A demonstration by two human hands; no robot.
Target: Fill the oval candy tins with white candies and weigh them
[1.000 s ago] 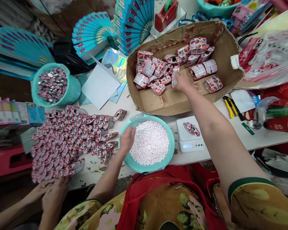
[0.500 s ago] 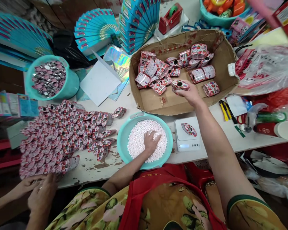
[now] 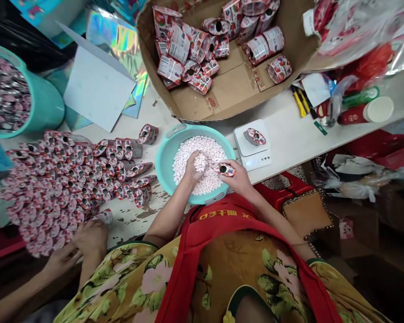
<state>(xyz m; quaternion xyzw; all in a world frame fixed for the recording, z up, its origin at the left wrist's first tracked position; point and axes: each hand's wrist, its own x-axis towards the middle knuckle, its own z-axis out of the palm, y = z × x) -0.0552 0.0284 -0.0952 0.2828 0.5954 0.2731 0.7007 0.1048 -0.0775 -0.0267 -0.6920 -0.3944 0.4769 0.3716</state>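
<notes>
My left hand (image 3: 192, 168) is cupped around a heap of small pale pink candies (image 3: 199, 161), just above the turquoise basin (image 3: 162, 163) that holds many more of them. In my right hand (image 3: 239, 179) is a small printed container (image 3: 223, 169), red and white with a dark round hole in its top. It is held over the basin's right side, close to my left hand. Another such container stands on the white digital scale (image 3: 252, 154) to the right of the basin.
Beyond the basin, a cardboard box (image 3: 222, 107) holds several printed containers. Many more stand packed at left (image 3: 60, 179), where another person's hands (image 3: 84, 242) work. A turquoise bucket (image 3: 50, 101) of small round lids is behind them. Cutters (image 3: 301, 102) and a paper cup (image 3: 379, 110) lie at right.
My right hand has come from the cardboard box back to the basin with the container. My left hand has lifted out a handful of candies. The view has tilted downward.
</notes>
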